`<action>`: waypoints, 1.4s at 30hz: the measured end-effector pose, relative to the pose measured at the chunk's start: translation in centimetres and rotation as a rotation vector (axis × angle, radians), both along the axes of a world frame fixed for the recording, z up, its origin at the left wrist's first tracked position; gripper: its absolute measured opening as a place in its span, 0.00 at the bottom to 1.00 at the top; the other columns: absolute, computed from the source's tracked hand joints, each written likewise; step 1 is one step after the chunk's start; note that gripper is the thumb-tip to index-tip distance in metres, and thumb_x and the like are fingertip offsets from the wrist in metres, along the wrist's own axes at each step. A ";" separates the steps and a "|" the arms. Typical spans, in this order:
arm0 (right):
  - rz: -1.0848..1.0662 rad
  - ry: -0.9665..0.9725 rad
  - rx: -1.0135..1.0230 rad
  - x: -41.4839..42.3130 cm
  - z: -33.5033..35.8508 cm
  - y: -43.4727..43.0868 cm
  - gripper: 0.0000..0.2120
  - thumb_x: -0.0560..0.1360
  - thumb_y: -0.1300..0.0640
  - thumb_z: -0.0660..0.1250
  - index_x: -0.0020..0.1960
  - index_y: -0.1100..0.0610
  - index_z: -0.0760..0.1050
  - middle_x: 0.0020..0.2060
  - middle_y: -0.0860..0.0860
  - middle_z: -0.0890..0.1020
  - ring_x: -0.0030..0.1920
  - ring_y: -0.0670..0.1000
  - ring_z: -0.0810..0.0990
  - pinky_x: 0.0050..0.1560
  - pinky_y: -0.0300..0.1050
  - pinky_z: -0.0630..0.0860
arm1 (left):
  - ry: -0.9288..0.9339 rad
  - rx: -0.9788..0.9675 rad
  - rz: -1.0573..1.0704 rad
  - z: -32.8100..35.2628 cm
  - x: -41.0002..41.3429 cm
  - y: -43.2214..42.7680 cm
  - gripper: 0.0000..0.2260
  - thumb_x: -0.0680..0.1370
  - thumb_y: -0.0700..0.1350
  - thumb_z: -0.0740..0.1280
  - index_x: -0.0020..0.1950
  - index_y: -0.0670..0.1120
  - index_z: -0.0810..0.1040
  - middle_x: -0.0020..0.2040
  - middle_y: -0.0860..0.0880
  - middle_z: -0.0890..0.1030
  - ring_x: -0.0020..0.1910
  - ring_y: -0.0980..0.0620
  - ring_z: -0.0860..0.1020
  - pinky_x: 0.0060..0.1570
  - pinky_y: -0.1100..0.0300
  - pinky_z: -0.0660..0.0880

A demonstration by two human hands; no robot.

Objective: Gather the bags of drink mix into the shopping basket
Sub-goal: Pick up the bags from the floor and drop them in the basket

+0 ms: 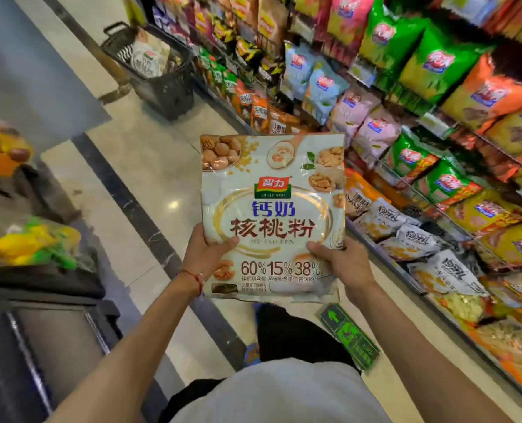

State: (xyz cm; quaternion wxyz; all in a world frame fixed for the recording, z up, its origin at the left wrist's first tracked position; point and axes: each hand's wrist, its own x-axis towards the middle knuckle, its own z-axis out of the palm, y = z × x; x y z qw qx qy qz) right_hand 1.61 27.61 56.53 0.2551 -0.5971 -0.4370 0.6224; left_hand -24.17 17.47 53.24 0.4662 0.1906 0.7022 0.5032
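Both hands grasping | left hand and right hand clasp lower corners of white glossy walnut-powder drink-mix bag, frame centre, long axis vertical | black mesh plastic shopping basket stands upper left of frame, well apart | left hand judged nearer.

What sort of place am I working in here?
Most likely a supermarket aisle: tiered shelves crammed with packaged bags on the right, a black shopping basket on the polished floor ahead, and a branded bag of drink mix held up.
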 end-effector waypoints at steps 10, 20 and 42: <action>0.306 -0.022 -0.052 -23.0 -1.0 14.6 0.09 0.71 0.65 0.79 0.50 0.60 0.84 0.43 0.56 0.89 0.41 0.56 0.89 0.38 0.47 0.86 | -0.008 -0.038 0.239 0.8 -18.6 7.2 0.10 0.78 0.42 0.72 0.57 0.46 0.76 0.44 0.53 0.87 0.41 0.56 0.86 0.34 0.64 0.80; 0.462 0.025 -0.076 -43.0 0.4 24.9 0.10 0.72 0.63 0.79 0.53 0.61 0.84 0.43 0.55 0.89 0.40 0.53 0.89 0.34 0.43 0.83 | -0.016 -0.088 0.465 1.1 -35.4 14.1 0.19 0.72 0.37 0.77 0.59 0.44 0.74 0.52 0.47 0.84 0.46 0.51 0.85 0.36 0.61 0.81; 0.261 -0.010 -0.022 -83.9 1.4 42.3 0.12 0.73 0.63 0.79 0.55 0.57 0.83 0.47 0.53 0.89 0.45 0.54 0.89 0.42 0.48 0.86 | -0.009 -0.069 0.260 3.3 -79.5 35.7 0.23 0.73 0.40 0.77 0.63 0.46 0.70 0.50 0.51 0.82 0.41 0.56 0.83 0.29 0.68 0.78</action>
